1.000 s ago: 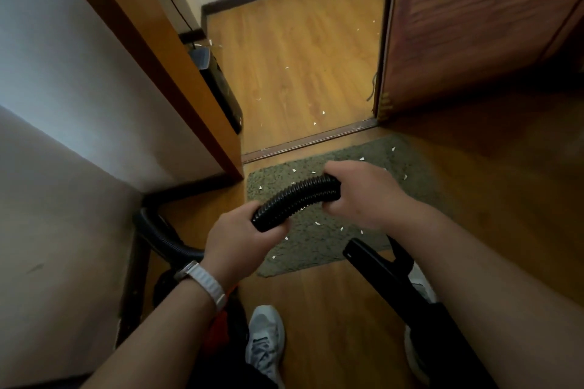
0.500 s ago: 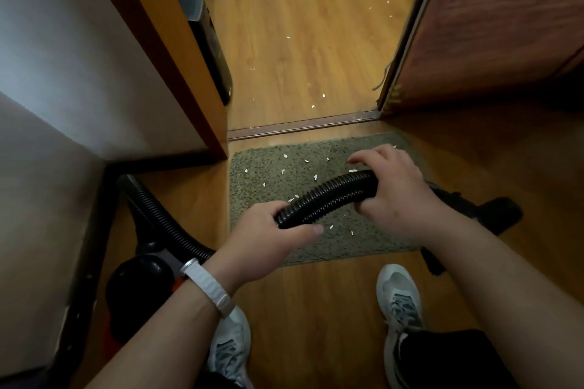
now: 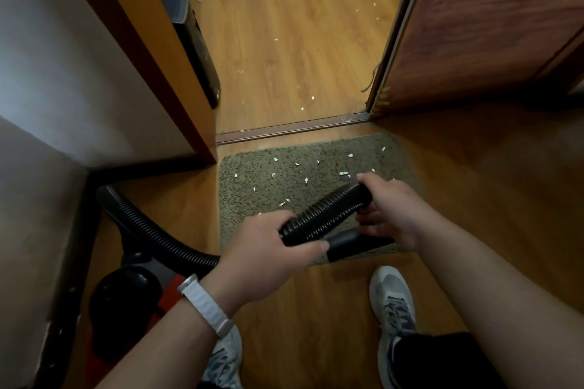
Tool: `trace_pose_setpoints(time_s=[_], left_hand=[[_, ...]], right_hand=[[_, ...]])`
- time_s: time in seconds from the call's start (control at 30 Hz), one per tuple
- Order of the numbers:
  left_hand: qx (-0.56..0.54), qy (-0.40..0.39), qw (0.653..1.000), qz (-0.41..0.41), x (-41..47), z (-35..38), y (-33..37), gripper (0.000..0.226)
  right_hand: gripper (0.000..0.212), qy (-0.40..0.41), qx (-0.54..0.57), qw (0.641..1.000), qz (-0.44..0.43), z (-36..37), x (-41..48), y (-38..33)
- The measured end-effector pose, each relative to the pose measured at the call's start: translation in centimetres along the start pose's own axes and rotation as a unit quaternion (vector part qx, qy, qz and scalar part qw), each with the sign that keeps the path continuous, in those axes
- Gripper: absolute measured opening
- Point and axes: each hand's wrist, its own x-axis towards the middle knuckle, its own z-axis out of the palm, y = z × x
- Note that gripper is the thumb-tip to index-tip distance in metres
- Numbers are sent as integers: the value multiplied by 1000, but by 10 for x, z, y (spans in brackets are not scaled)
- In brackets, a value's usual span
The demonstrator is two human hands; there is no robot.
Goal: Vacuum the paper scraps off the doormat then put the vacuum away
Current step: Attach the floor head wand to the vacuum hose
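A grey-green doormat (image 3: 268, 177) lies before the doorway, dotted with several white paper scraps (image 3: 306, 180). My left hand (image 3: 262, 249) grips the black ribbed vacuum hose (image 3: 325, 215) near its free end. My right hand (image 3: 392, 208) holds the hose tip with its thumb on top and its fingers reaching down to a black tube (image 3: 350, 243) lying just under the hose. The hose curves back to the left to the red and black vacuum body (image 3: 126, 297) on the floor by the wall.
A wall corner with orange wood trim (image 3: 177, 73) stands on the left, an open brown door (image 3: 489, 25) on the right. More scraps lie on the wooden floor (image 3: 300, 41) past the threshold. A black appliance (image 3: 196, 41) leans by the doorframe. My shoes (image 3: 392, 303) stand below the mat.
The view tilted down and the mat came closer. The black tube, which stuck out to the right behind my right hand, now lies under the hose by my fingers. Both hands kept hold of the hose.
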Motion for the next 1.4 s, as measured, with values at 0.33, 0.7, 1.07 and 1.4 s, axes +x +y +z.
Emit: trace_pose_setpoints(time_s=[0.33,0.7,1.07,1.4], left_hand=[[205,-150,962,102,-14,19,15,37],[361,-134,918,98,-3,1,-26,38],[302,-98,936,156,-7,23,-46,69],[103,-321,941,18,-8,39,-28,56]], right_hand=[[38,-84,229,961,133,14,1,-1],[30,11,-61,998,-31,5,-1,-11],[48,161,-410,887,-139,-25,5,-7],[36,38,-93,993,-57,-28,4,-9]])
